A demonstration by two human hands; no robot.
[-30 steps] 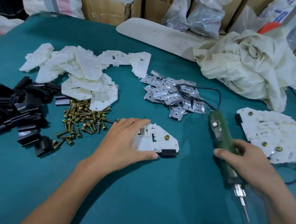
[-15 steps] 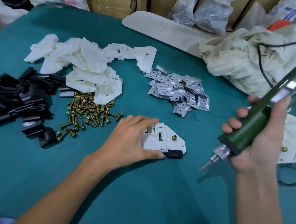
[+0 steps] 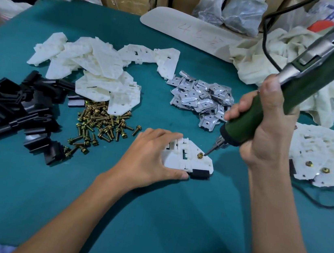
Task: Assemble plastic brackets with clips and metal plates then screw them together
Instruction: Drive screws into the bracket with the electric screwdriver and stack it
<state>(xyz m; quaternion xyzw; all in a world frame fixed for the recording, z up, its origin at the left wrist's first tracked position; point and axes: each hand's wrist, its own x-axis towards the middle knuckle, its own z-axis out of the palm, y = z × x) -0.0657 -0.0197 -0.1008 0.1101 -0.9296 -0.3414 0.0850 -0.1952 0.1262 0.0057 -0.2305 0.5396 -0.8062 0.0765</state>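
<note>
**Screwdriver tip brought down to the screw in the bracket**

Since half a second earlier, our right hand (image 3: pixel 268 127) had swung the green electric screwdriver (image 3: pixel 294 90) down and to the left, so that its tip stood at the edge of the brass screw (image 3: pixel 200 155) in the white bracket (image 3: pixel 189 157). We could not tell whether tip and screw were touching. The fingers of that hand were wrapped tightly round the tool's body, which tilted up towards the right.

Our left hand (image 3: pixel 149 156) had stayed put. It lay flat on the bracket's left part, fingers straight and close together, thumb along the near edge, pressing it to the green table (image 3: pixel 149 219). The bracket lay at the middle of the table, with a black clip (image 3: pixel 199 174) on its near right corner.

Further back lay a heap of white brackets (image 3: pixel 97 68) and a heap of metal plates (image 3: pixel 201 99). Loose screws (image 3: pixel 100 124) and black clips (image 3: pixel 16 104) lay to the left, and finished brackets (image 3: pixel 323 155) to the right.
</note>
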